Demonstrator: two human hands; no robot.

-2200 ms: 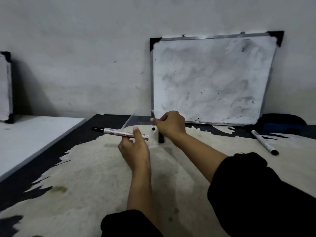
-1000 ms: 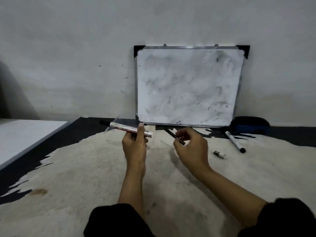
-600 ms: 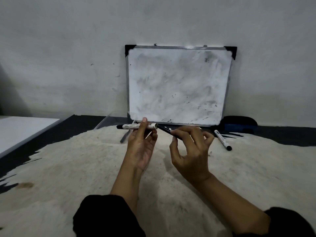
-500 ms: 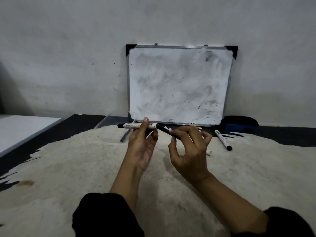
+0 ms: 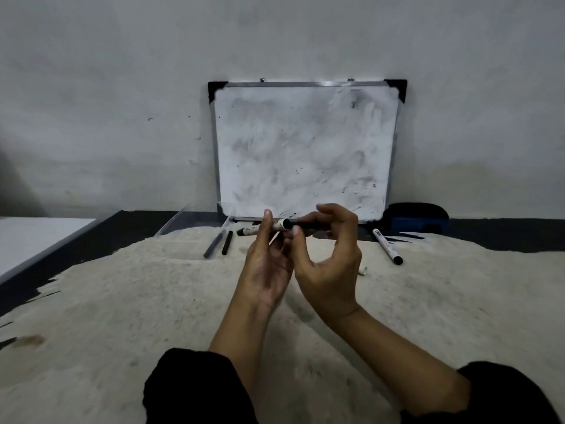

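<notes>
Left hand [image 5: 266, 264] is gripping a white-barrelled plastic marker with a black tip [image 5: 251, 230], fingers curled round it, tip pointing to 9 o'clock. Right hand [image 5: 330, 270] is pinching a thin black rod [image 5: 308, 224], whose end is meeting the marker's rear. Both are being held above the worn beige counter [image 5: 122, 301], at 6 o'clock of the smudged metal-framed whiteboard [image 5: 302, 148]. A second white marker [image 5: 386, 246] is lying at 2 o'clock of the right hand.

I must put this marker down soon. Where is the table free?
Free: the pale tabletop left of the left hand, nearer than the two black sticks; also right of the right hand, nearer than the lying marker and small cap. Crowded: the strip before the whiteboard.
</notes>
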